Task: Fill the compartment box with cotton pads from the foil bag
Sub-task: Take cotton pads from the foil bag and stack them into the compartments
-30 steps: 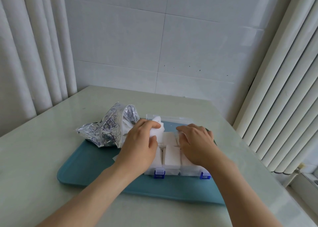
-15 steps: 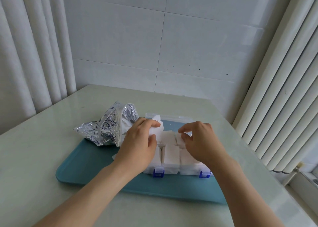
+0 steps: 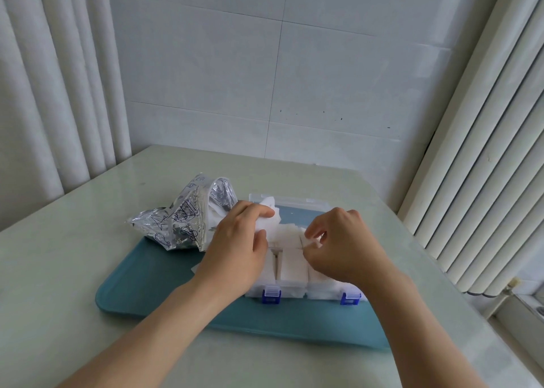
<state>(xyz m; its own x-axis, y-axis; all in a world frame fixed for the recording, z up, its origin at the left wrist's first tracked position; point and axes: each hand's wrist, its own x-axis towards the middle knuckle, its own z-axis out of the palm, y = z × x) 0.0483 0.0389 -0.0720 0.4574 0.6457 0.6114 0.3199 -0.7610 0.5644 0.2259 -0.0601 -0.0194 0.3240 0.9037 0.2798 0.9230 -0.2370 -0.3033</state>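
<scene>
Here, the fingers [image 3: 259, 212] of the left hand [image 3: 235, 252] are curled around a wad of cotton pads [image 3: 270, 222], with the thumb below and the fingers on top. The hand holds the wad just above the far left part of the compartment box [image 3: 294, 293]. The right hand [image 3: 347, 249] is beside it over the middle of the box, its fingertips [image 3: 312, 231] bent inward and pinching the edge of a single cotton pad [image 3: 315, 243]. The two hands are near each other but do not touch.

The compartment box is clear plastic and lies open, with its lid [image 3: 294, 203] folded back on the far side. Two blue latches [image 3: 271, 295] sit on its near wall. The near compartments are packed with white stacked pads [image 3: 291, 265] standing on edge; the wrists hide part of them.

Just left of the box lies the foil bag [image 3: 176, 225], crumpled and silver with dark blue drawings. Its open mouth faces the box, and white pads show inside it. A loose white pad [image 3: 195, 269] peeks out from under the left wrist.

Box and bag both rest on a teal tray [image 3: 147, 284]. The tray sits on a pale, glossy worktop [image 3: 59, 255]. Behind is a white tiled wall [image 3: 265, 78], with a white pleated curtain [image 3: 44, 93] on the left and white vertical ribs [image 3: 485, 152] on the right.
</scene>
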